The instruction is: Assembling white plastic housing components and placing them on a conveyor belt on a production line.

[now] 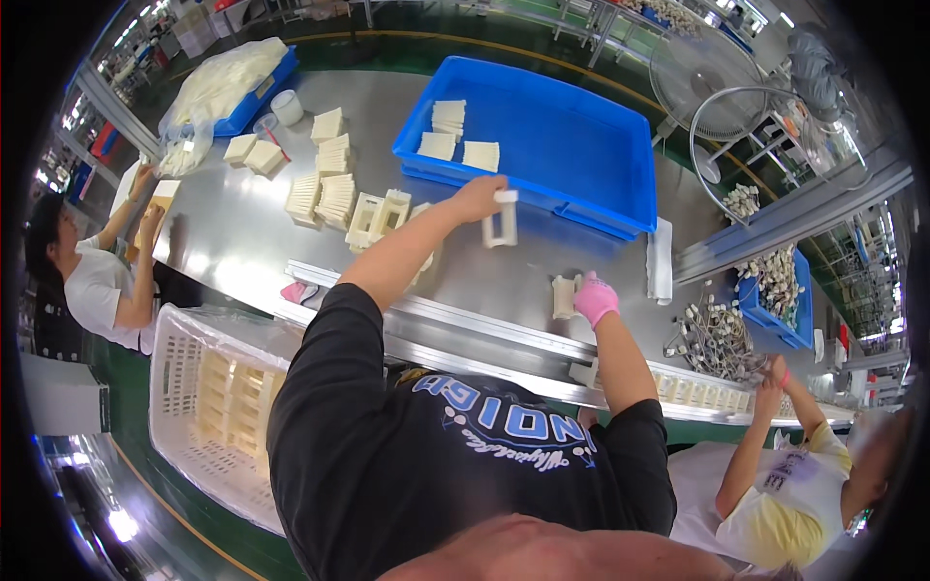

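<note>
My left hand [480, 198] is stretched over the steel table, its fingers closed on the upper end of a white rectangular plastic frame [512, 225] in front of the big blue bin. In a pink glove, my right hand [597, 298] grips the side of a small cream plastic piece [563, 298] low over the table's near edge; whether the piece touches the table I cannot tell. Beneath my left forearm stand several cream plastic frames [366, 221], partly hidden by the arm. Stacks of thin cream pieces [336, 197] lie farther left.
The blue bin [581, 107] holds a few cream stacks [438, 145]. A metal rail [465, 324] runs along the near edge. A white crate [174, 387] stands at lower left. Co-workers sit at both sides, near a cable pile [712, 339] on the right. A white cloth [660, 261] lies beside the bin.
</note>
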`<state>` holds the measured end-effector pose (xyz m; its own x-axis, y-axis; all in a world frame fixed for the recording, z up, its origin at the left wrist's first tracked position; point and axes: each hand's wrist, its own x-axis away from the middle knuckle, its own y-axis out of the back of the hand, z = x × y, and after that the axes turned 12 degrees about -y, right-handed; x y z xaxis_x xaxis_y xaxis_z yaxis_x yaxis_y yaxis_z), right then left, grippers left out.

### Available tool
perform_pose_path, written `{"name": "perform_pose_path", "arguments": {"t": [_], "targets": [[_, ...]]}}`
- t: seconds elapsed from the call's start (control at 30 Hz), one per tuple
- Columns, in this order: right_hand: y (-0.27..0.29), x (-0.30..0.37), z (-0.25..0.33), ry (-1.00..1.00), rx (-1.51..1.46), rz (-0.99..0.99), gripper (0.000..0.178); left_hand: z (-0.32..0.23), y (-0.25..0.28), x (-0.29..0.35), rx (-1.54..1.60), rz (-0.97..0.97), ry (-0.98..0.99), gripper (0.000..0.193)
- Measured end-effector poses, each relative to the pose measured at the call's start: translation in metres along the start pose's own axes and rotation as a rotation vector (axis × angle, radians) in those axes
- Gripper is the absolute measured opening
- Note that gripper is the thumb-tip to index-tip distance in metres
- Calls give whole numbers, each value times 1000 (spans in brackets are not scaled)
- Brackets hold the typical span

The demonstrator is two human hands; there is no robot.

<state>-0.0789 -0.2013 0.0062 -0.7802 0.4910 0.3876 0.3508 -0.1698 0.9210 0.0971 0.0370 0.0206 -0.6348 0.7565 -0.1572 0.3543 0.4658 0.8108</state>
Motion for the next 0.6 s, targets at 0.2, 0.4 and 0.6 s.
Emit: {"name": "perform_pose_path", "arguments": {"t": [0.2, 0.4, 0.6], "targets": [[-6, -19, -19, 166, -297, -346, 37, -94, 14, 14, 968, -399, 42, 53], [78, 49, -3, 400, -1074, 458, 26, -89, -24, 27, 1165, -144, 321, 28], [69, 86, 16, 306, -1093, 417, 25, -112, -66, 36, 1187, -271, 334, 27]]}}
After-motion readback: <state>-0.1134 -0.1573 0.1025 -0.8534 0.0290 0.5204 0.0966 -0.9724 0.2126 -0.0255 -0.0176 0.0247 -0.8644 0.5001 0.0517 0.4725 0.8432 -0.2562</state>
